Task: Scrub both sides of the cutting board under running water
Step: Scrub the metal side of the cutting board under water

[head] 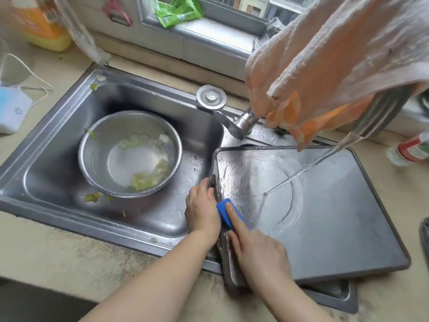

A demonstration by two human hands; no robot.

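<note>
A large steel-grey cutting board (325, 217) lies flat across the right basin of the sink. Water runs from the tap spout (371, 122) in a thin stream and spreads in a ring on the board. My left hand (202, 210) grips the board's left edge. My right hand (255, 247) presses a blue sponge (226, 211) onto the board near that edge, forefinger stretched along the sponge. The board's underside is hidden.
The left sink basin (58, 159) holds a steel bowl (130, 154) with vegetable scraps. Orange-white cloths (336, 66) hang over the tap. A drain plug (211, 97), a yellow bottle (44, 26), a face mask (11, 110) and a red bottle (411, 149) sit around the counter.
</note>
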